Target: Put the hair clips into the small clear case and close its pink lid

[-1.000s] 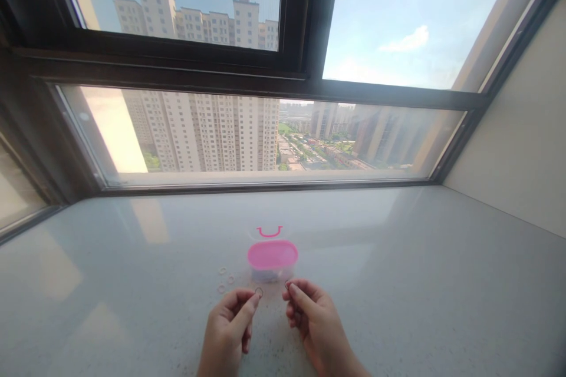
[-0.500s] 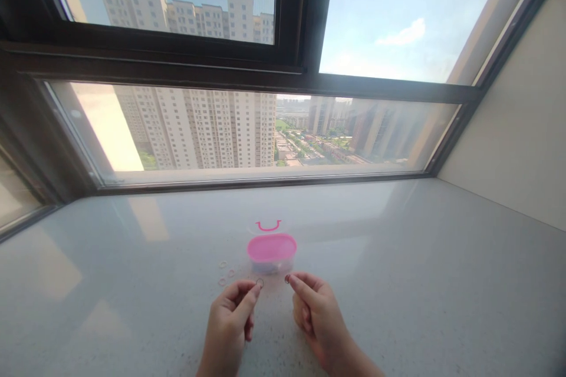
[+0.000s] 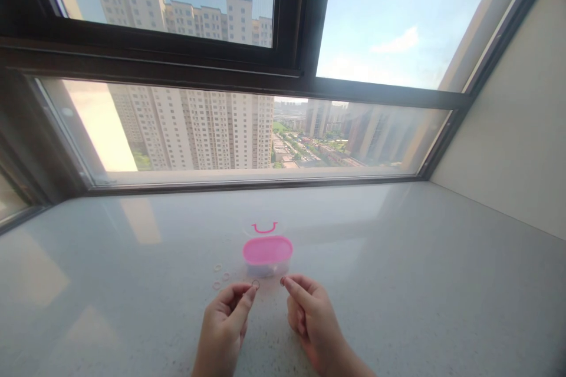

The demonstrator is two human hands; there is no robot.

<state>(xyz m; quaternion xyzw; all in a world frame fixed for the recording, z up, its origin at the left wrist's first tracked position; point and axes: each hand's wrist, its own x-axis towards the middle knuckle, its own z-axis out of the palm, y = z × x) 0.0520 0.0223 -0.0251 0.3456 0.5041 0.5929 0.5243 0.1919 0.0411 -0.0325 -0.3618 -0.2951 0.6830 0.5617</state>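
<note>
hands pinch small rings near pink-lidded box.

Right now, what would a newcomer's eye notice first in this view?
Probably the bright pink lid of the small container, on the pale sill just beyond the two hands, with a pink handle-like piece behind it. Next, the large window above, showing tall apartment blocks on the left and open sky on the right.
</note>
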